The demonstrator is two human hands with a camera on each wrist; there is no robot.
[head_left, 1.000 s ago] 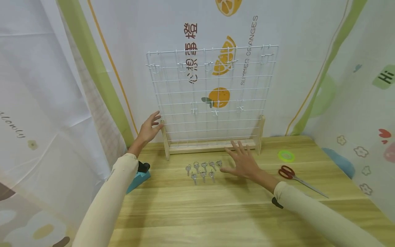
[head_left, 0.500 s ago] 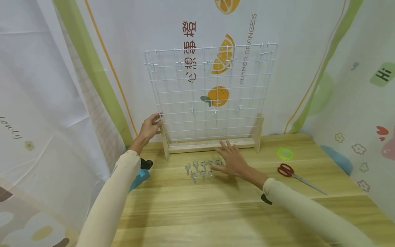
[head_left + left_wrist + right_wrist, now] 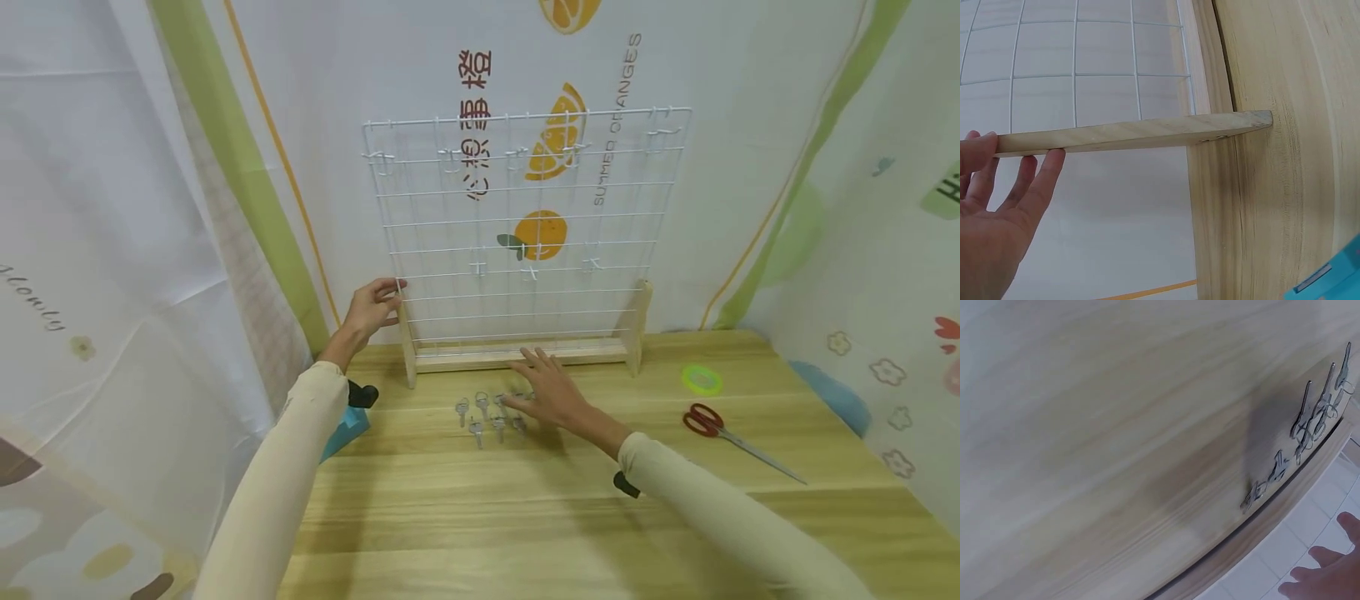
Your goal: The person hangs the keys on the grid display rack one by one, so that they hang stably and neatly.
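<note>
"What is your left hand (image 3: 371, 308) up to?"

"I'm pinching the wooden upright (image 3: 407, 337) with it, thumb on one side, fingertips on the other. Taking the keys (image 3: 499, 427) as the middle of the clock, that upright stands at about ten."

"And the right hand (image 3: 553, 397)?"

"My fingers there are spread, close to straight, above the three o'clock end of the keys, pointing towards eleven. In the head view the tips overlap the base bar (image 3: 465, 362); whether they touch it, I can't tell."

"Where are the keys exactly?"

"Lying on the wooden table (image 3: 450, 517) in two rough rows, rings attached, a few partly covered by my right hand."

"What's at twelve?"

"The white wire grid (image 3: 480, 221), standing in its wooden base just beyond the keys, with white hooks (image 3: 517, 156) on it. Printed cloth (image 3: 675, 67) hangs behind."

"Anything further out?"

"Red-handled scissors (image 3: 720, 432) at three, a yellow-green disc (image 3: 702, 380) at their twelve, and a blue object (image 3: 347, 429) at nine, partly behind my left sleeve."
</note>
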